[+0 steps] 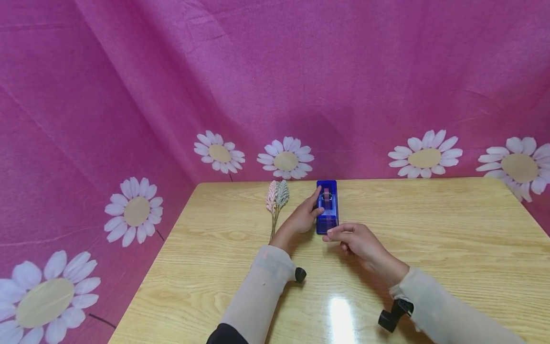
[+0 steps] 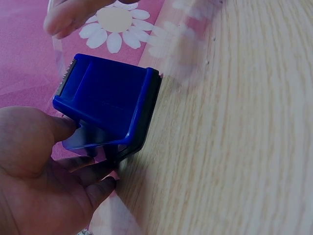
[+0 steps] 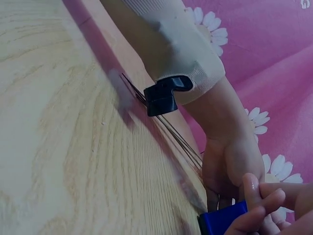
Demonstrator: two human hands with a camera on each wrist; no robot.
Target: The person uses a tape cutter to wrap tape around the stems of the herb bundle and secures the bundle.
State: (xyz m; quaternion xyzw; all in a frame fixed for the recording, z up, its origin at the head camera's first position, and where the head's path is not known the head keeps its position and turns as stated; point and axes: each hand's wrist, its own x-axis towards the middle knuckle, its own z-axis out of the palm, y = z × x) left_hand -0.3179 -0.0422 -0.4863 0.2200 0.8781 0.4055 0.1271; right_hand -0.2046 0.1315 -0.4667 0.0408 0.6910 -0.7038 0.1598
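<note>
A blue tape dispenser stands lengthwise near the back edge of the table. My left hand grips it from its left side, thumb on top and fingers along the lower side, as the left wrist view shows. At the dispenser's near end, my right hand pinches with thumb and index finger. A faint clear strip of tape runs between those fingers and the toothed cutting edge. The tape is hard to make out in the head view.
Just left of the dispenser lie a pink flower sprig and a grey-green sprig with thin stems. Behind the wooden table hangs a pink cloth printed with white daisies. Black wrist mounts show under both sleeves.
</note>
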